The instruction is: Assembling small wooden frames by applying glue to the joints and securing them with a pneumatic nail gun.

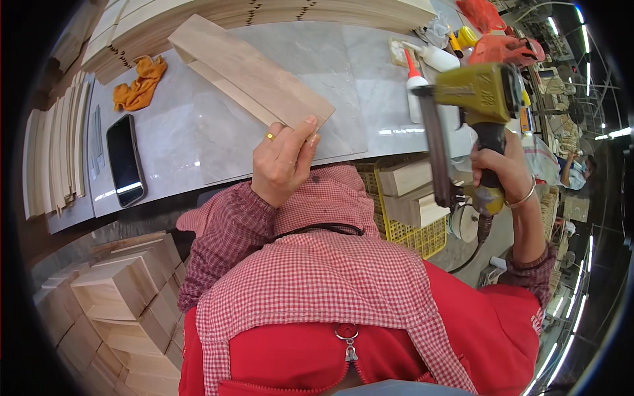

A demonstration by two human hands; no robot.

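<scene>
On the grey bench [218, 138], near its front edge, your left hand [282, 162] pinches the near corner of the board [254, 76], thumb on top and fingers curled under, which steadies it flat. Right of the board and lifted clear of it, your right hand [498, 168] wraps shut around the grip of the nailer [475, 99], its long magazine hanging down, so the tool looks parked out of the way while you set the piece. Your board is pale, smooth wood, long and rectangular, with a thinner strip running along its left edge; it lies diagonally, far end towards the stacked boards [198, 16]. Left of the board lie a phone [125, 160] and an orange rag [140, 84]; right of it stands a glue bottle [415, 89].
</scene>
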